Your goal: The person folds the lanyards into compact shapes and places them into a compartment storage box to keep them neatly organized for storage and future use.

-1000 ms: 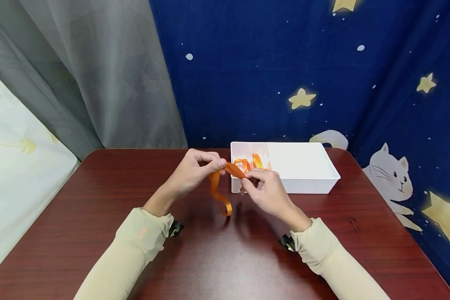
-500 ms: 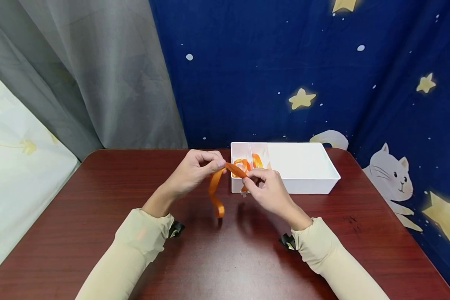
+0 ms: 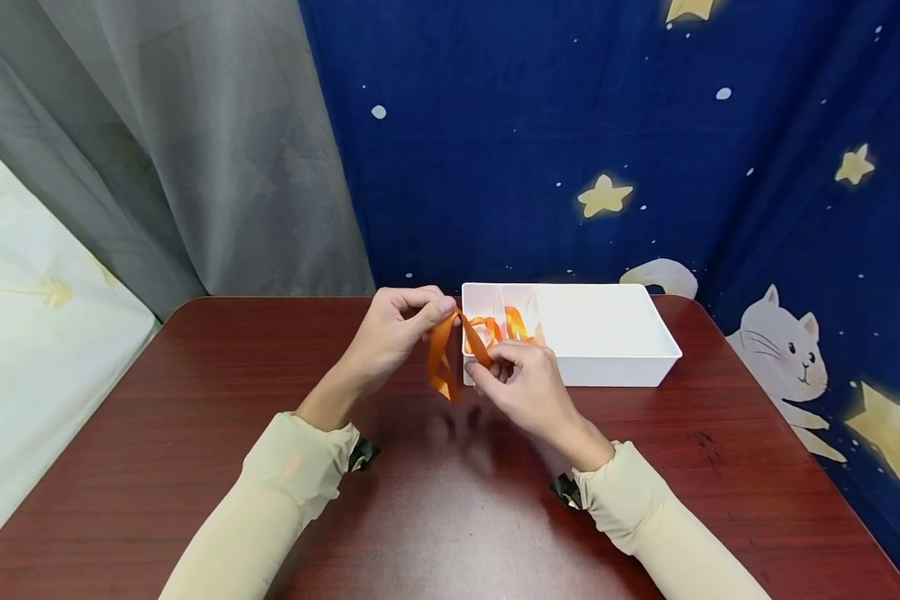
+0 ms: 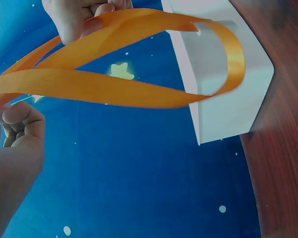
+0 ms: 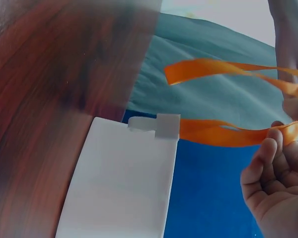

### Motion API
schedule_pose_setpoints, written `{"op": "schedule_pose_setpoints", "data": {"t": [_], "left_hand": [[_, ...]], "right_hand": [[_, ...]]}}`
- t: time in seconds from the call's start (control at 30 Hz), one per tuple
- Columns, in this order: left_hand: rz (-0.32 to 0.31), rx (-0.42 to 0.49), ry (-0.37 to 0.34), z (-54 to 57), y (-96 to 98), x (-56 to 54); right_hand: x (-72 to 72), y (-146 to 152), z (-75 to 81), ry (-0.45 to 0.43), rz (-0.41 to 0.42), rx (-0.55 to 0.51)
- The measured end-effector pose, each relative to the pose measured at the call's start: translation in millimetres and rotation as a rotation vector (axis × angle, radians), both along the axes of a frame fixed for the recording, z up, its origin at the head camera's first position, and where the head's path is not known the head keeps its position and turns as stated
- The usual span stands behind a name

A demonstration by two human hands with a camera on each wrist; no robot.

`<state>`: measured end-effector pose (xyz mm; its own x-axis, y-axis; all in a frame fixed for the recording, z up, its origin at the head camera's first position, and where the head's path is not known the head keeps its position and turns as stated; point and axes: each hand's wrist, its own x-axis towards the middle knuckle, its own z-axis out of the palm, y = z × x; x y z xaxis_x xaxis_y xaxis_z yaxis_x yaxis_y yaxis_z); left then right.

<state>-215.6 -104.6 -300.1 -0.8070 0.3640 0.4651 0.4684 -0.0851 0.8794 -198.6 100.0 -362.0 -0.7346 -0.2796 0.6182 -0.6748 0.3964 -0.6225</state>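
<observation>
An orange lanyard is strung between both hands, just left of the white box's front corner. My left hand pinches its strap between thumb and fingers, and a loop dangles below. Lower and to the right, my right hand pinches another stretch of the strap. The left wrist view shows the lanyard as a long flat loop. In the right wrist view a pale plastic clip sits at the strap's end, beyond my right fingers; the head view hides most of it.
The white box stands at the back of the dark red-brown table. Its left end has small compartments with more orange straps inside. Grey and blue star-patterned curtains hang behind the table.
My left hand has risen slightly, and my right hand has shifted a little left. The strap between them now slopes more steeply, and the dangling loop hangs less low.
</observation>
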Motion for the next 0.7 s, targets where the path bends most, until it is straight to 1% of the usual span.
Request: {"op": "schedule_pose_setpoints", "data": {"t": [0.13, 0.2, 0.43, 0.57, 0.7], "left_hand": [[0.005, -0.009, -0.001, 1.1, 3.3, -0.2], [0.024, -0.007, -0.005, 2.1, 4.9, 0.1], [0.117, -0.016, 0.008, 5.7, 10.5, -0.6], [0.147, -0.031, 0.006, 6.7, 13.1, -0.6], [0.167, -0.032, 0.011, 6.6, 15.0, -1.6]], "right_hand": [[0.9, -2, 0.1, 0.032, -0.008, 0.009], [1.1, -3, 0.5, 0.036, -0.008, 0.015], [2.3, -9, 6.2, -0.018, -0.014, 0.079], [1.4, -13, 7.8, -0.048, -0.011, 0.108], [1.9, -16, 8.4, -0.055, -0.010, 0.093]]}}
